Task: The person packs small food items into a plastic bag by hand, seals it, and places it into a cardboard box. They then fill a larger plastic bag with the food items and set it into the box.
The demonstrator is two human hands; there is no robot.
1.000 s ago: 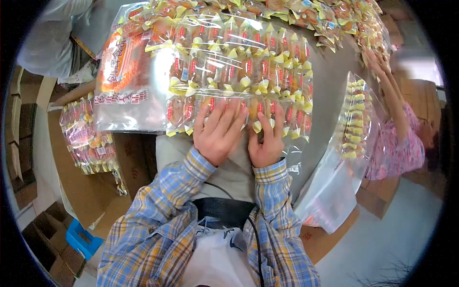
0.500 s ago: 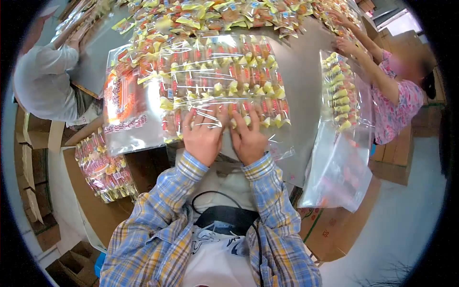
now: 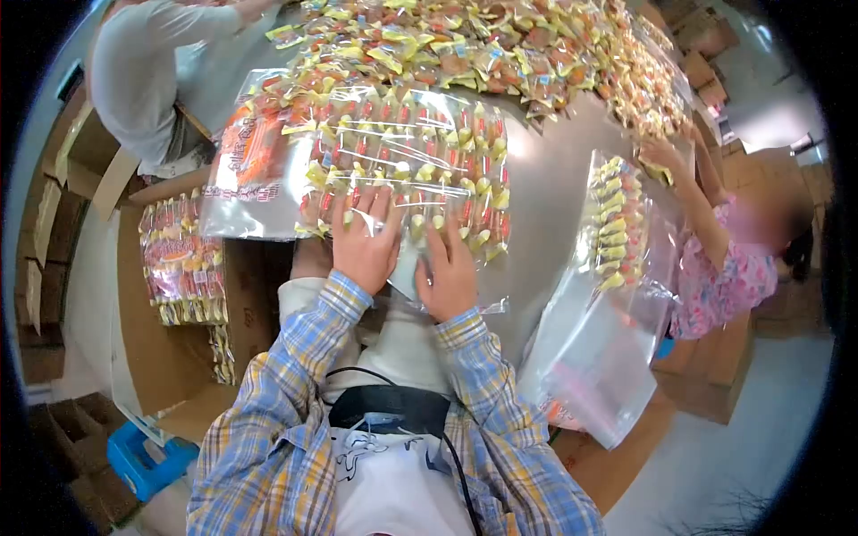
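Note:
A clear plastic bag (image 3: 424,143) lies flat on the metal table, filled with rows of small wrapped snacks with yellow ends and red print. My left hand (image 3: 365,246) rests on its near rows, fingers stretched out and slightly apart. Beside it my right hand (image 3: 449,277) lies over the near edge of the same bag, fingers extended on the film. Neither hand grips anything. Left of the filled bag, flat printed bags (image 3: 246,161) with orange-red lettering overhang the table edge.
Loose wrapped snacks (image 3: 429,45) are heaped across the far table (image 3: 545,170). A cardboard box (image 3: 170,357) at left holds filled packs (image 3: 183,259). At right, a co-worker's hand (image 3: 666,156) is near a part-filled bag (image 3: 617,223). Another person (image 3: 143,80) works at far left.
The whole view has shifted. My right hand has slid slightly toward the bag's near edge; my left stays on the near rows. The left co-worker's arm now reaches over the table.

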